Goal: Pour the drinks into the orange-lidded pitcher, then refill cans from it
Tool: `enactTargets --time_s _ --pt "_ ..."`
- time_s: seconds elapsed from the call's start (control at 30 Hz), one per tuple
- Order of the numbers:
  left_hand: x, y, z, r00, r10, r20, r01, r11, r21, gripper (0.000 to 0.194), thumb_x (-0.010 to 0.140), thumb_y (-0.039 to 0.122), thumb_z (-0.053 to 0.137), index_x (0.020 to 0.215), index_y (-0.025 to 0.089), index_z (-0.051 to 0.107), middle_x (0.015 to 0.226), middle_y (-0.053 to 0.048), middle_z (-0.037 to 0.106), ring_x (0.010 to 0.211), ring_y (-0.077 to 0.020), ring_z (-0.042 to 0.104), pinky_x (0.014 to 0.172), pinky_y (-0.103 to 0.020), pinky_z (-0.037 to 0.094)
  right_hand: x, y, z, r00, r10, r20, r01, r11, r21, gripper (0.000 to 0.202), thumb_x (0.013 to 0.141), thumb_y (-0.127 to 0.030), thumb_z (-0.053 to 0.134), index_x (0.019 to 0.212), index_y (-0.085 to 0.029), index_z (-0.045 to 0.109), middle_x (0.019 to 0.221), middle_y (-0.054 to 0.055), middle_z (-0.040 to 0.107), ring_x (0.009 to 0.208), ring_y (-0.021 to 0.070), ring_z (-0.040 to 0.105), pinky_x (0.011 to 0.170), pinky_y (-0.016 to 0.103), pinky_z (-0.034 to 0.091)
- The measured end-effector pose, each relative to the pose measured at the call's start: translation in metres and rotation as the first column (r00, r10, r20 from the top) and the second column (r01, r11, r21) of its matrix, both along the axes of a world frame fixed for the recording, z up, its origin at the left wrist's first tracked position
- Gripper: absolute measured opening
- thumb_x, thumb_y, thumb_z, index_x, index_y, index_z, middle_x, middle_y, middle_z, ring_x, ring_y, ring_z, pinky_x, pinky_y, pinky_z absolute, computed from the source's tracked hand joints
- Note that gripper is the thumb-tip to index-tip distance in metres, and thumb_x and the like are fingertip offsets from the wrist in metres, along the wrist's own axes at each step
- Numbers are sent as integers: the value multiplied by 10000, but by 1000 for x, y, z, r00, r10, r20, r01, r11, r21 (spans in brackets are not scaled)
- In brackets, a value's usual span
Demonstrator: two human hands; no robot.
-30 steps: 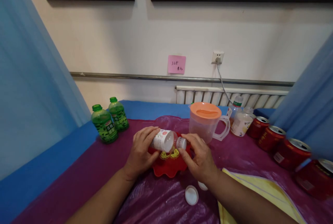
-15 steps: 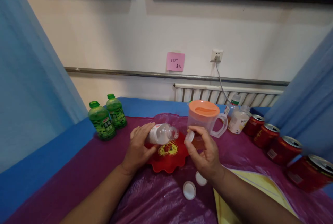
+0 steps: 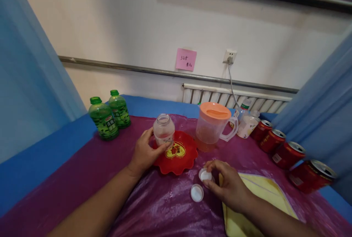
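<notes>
My left hand [image 3: 145, 152] grips a small clear bottle [image 3: 164, 130] with no cap, held upright at the left rim of a red scalloped plate [image 3: 178, 158]. My right hand [image 3: 229, 185] rests low on the purple plastic sheet [image 3: 154, 207] with its fingertips on a white cap [image 3: 205, 175]. A second white cap [image 3: 197, 192] lies loose just to the left of that hand. A clear jug with an orange lid [image 3: 213, 123] stands behind the plate.
Two green bottles [image 3: 108, 118] stand at the back left. A row of red cans [image 3: 286, 152] runs along the right edge, with two pale bottles [image 3: 246, 121] behind the jug. A yellow cloth [image 3: 255, 207] lies under my right forearm. Blue curtains hang on both sides.
My left hand turned the bottle from lying sideways to upright. My right hand took the cap off the bottle and carried it down to the sheet beside the other cap.
</notes>
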State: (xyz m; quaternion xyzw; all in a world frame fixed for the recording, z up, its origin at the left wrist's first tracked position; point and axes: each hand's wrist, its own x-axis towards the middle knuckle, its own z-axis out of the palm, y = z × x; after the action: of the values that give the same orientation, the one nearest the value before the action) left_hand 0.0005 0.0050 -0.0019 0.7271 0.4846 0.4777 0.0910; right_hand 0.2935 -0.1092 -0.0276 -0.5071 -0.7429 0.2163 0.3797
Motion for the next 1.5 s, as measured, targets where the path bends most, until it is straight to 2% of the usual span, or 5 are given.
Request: enactTargets --time_s 0.4,0.97,1.27,1.37,1.5 --pt "1 -1 -3 996 -86 22 87 995 -48 658 737 555 793 1233 154 635 1196 -141 732 1057 -328 706 956 -477 556 -54 -19 -5 937 233 260 -279 948 154 224 822 -213 764 888 -240 552 1048 -7 743 944 189 679 846 358 440" --pt "2 -2 0 990 -141 5 142 989 -37 631 741 519 803 1246 173 650 1175 -130 744 1048 -321 716 944 -478 565 -33 -11 -15 971 85 224 -142 958 248 179 881 -239 699 950 -242 535 1065 40 722 951 214 680 835 385 478" --pt "-3 4 2 994 -105 -27 105 994 3 641 740 584 774 1210 164 660 1165 -138 754 1022 -331 727 921 -459 580 -32 -11 -8 998 -9 -56 16 991 135 339 807 -118 633 1106 -241 532 1049 55 654 913 190 657 788 323 549" --pt "-5 7 1 994 -110 -29 111 993 27 605 744 579 768 1196 189 665 1140 -122 762 991 -324 736 890 -447 592 -25 -7 -14 953 -43 -300 49 999 12 362 840 -234 671 1176 -241 536 1016 58 685 871 195 683 741 326 573" --pt "-6 9 -1 996 -90 -21 91 996 13 623 727 604 758 1189 195 668 1140 -121 764 992 -328 736 891 -449 590 -6 3 -22 777 -127 -616 47 988 -144 451 801 -523 773 1103 -225 619 960 73 733 838 220 703 724 346 583"
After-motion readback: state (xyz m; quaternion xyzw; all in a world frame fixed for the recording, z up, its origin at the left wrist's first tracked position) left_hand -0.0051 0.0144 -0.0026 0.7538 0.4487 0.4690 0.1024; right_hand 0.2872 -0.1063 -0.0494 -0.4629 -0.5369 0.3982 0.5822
